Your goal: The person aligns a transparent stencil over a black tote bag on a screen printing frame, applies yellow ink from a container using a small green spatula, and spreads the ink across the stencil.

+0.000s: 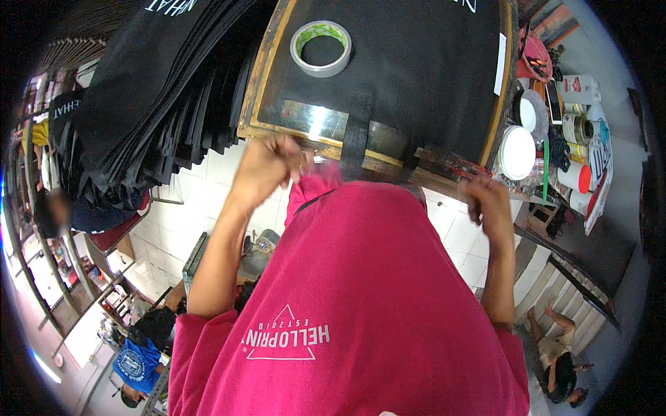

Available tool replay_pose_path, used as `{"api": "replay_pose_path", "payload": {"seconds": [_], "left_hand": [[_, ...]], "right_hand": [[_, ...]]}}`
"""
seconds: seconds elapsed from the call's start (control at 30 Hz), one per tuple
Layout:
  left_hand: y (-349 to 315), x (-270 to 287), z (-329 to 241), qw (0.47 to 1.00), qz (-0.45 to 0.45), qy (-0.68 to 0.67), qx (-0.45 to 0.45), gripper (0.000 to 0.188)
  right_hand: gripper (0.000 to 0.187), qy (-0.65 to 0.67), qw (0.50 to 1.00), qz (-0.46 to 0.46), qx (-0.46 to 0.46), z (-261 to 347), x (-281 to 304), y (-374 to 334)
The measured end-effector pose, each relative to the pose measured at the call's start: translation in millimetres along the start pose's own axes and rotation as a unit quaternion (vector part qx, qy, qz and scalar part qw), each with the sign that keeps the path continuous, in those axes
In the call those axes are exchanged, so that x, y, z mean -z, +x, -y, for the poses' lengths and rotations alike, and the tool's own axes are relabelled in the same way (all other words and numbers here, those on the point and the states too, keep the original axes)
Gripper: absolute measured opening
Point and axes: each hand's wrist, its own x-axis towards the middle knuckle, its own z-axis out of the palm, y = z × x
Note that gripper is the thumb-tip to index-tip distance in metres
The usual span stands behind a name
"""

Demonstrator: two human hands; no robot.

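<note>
My left hand is in the air by the near left corner of a wood-framed glass board. Its fingers are curled in, with blurred tips; what they hold, if anything, does not show. Beyond the near right corner, my right hand has bent, slightly smeared fingers close to the end of a wooden bar. Black fabric with white print lies over the board, and a black strap runs from it over the near edge. A roll of tape with a green inner core rests flat on the fabric.
A thick stack of black fabric pieces is at the left. White lids, jars, bottles and a pink basket crowd the right side. One person in blue is at lower left, another person at lower right.
</note>
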Motion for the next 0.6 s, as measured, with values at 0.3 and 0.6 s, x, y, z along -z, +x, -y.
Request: {"api": "replay_pose_path", "payload": {"seconds": [0.3,0.6], "left_hand": [[0,5,14,0.996,0.051,0.012,0.066,0.019],[-29,-5,47,0.993,0.055,-0.020,0.107,0.021]], "right_hand": [[0.025,0.005,1.000,0.025,0.006,-3,0,5],[0.026,0.028,0.988,0.089,-0.126,-51,-15,-31]]}}
